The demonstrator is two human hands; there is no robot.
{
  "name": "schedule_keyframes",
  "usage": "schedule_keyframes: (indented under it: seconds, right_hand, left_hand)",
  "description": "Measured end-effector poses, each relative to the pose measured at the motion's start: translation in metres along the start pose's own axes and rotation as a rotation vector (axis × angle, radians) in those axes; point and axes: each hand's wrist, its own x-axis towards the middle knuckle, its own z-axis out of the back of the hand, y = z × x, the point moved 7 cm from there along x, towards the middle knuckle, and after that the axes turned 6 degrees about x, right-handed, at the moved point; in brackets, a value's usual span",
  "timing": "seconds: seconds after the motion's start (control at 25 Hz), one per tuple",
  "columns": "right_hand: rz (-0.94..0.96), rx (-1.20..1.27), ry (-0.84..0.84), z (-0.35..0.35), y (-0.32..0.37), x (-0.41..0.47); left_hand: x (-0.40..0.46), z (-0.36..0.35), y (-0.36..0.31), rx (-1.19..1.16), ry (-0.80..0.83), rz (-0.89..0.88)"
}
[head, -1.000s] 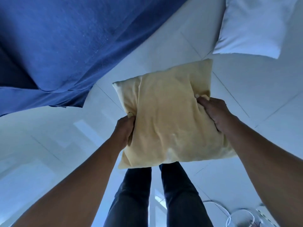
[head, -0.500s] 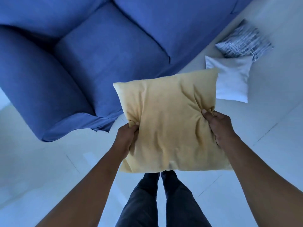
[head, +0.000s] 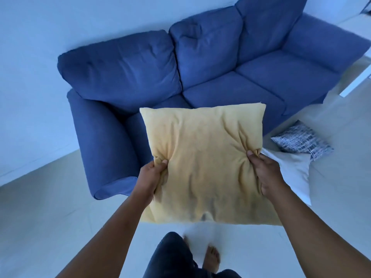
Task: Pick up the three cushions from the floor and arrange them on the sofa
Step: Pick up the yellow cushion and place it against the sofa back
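I hold a yellow cushion (head: pixel 202 163) up in front of me, off the floor, in both hands. My left hand (head: pixel 152 175) pinches its left edge and my right hand (head: pixel 265 173) pinches its right edge. Behind it stands the blue three-seat sofa (head: pixel 210 67), and the cushion hides part of the left seat. A white cushion (head: pixel 295 173) lies on the floor to the right, partly behind my right hand. A blue-and-white patterned cushion (head: pixel 301 142) lies just beyond it, close to the sofa's front.
The sofa's left armrest (head: pixel 104 145) juts toward me at the left. A pale tiled floor (head: pixel 50 207) spreads around my bare feet (head: pixel 212 257). A white wall (head: pixel 40 27) backs the sofa. A white post (head: pixel 357 81) stands at the far right.
My view has risen from the floor to the whole sofa. The yellow cushion has come up with both hands and now sits in front of the left seat.
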Motion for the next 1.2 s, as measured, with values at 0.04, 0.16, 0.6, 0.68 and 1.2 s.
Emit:
schedule_keyframes:
  seconds: [0.04, 0.16, 0.6, 0.68, 1.2]
  right_hand:
    - [0.028, 0.003, 0.034, -0.015, 0.011, 0.004]
    - [0.066, 0.048, 0.12, -0.053, 0.038, 0.017]
    - [0.094, 0.089, 0.25, -0.201, 0.084, 0.114]
    - [0.076, 0.103, 0.237, -0.232, 0.087, 0.138]
    - [-0.088, 0.04, 0.41, -0.377, 0.09, 0.219]
  left_hand:
    - [-0.001, 0.009, -0.012, -0.021, -0.018, -0.024]
    - [0.005, 0.035, -0.04, -0.091, -0.05, -0.083]
    - [0.111, 0.108, -0.11, -0.294, -0.128, -0.102]
    - [0.139, 0.124, -0.119, -0.339, -0.134, -0.083]
    - [0.258, 0.189, -0.155, -0.312, -0.117, -0.026]
